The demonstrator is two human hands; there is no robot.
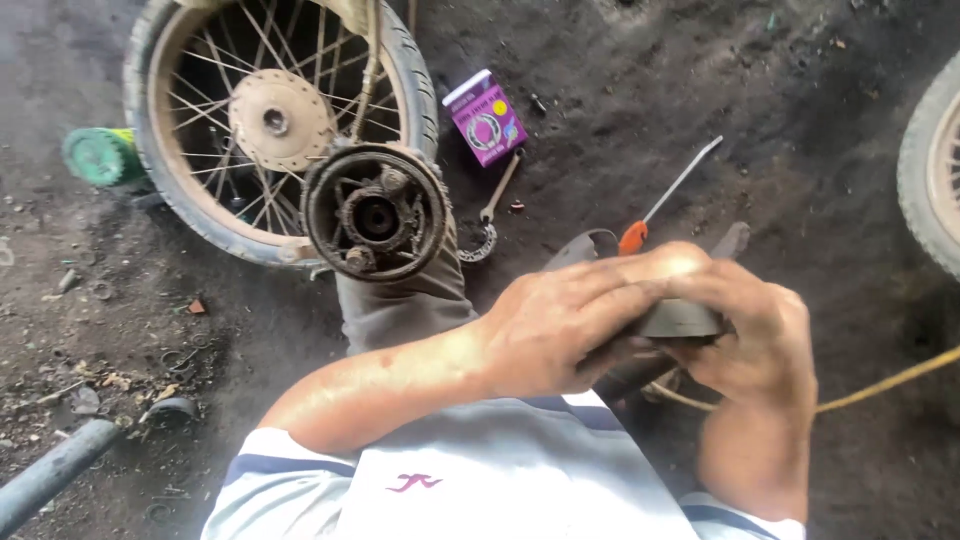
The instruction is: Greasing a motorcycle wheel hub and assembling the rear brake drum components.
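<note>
Your left hand (560,325) and right hand (755,335) meet right of the frame's centre, both closed on one dark curved part (682,320), grey-black and arc-shaped. The left fingers (625,295) lie over its top from the left; the right fingers wrap its right end and upper edge. Only a short stretch of the part shows between them, its long axis running roughly left to right across the frame, slightly bowed. Both hands touch it; neither is nearer. What lies beneath it is hidden by your palms.

Just above the hands, on the dirt floor (800,130), lies a screwdriver (668,195) with an orange handle, its shaft pointing toward the upper right. Left of it lies a spanner (497,190), and at its lower end a small toothed ring (478,243).

Above the spanner, upper centre, rests a small rectangular box (485,117), purple with a white edge, a round yellow spot and a picture of a ring-shaped part, tilted.

Centre left, a grimy round hub (375,212) rests on your knee, in front of a spoked wheel (275,120) at upper left. A green can (100,157) sits left of the wheel. A yellow hose (880,385) runs off to the right edge, below a second tyre (930,165).
</note>
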